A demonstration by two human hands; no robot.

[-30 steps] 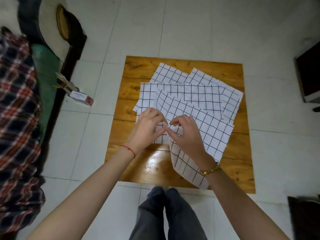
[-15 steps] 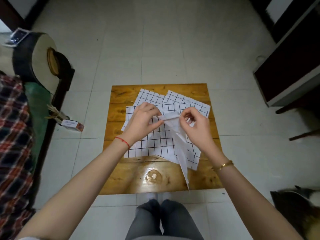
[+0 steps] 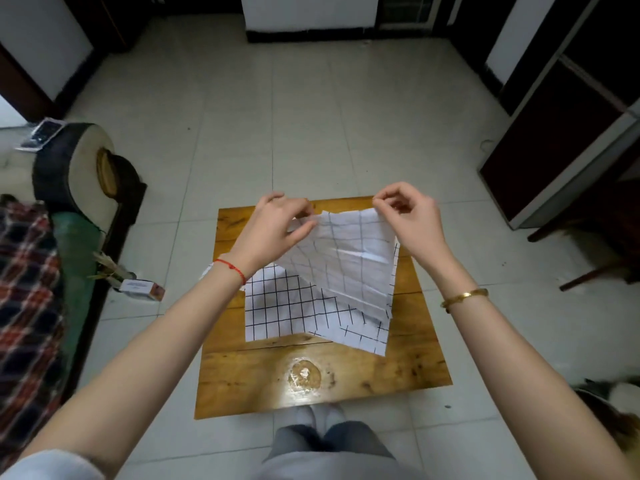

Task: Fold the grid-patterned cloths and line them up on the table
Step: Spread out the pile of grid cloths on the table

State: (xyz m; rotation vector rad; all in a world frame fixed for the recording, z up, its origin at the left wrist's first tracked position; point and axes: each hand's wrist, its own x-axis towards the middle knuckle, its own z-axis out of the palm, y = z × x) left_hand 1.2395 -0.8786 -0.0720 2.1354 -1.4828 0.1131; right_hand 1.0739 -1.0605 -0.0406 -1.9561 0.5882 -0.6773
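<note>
Both hands, left hand (image 3: 277, 225) and right hand (image 3: 410, 216), pinch the top corners of one grid cloth (image 3: 346, 258) above the bench (image 3: 311, 379), spread ready for its first fold, corners to be matched.

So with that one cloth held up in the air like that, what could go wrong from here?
1. The left hand and right hand only pinch the lifted cloth by its top corners, so one corner could slip and spoil the fold.
2. Its lower edge hangs close to the other cloths lying loose on the table, so swinging it may drag them out of place.
</note>
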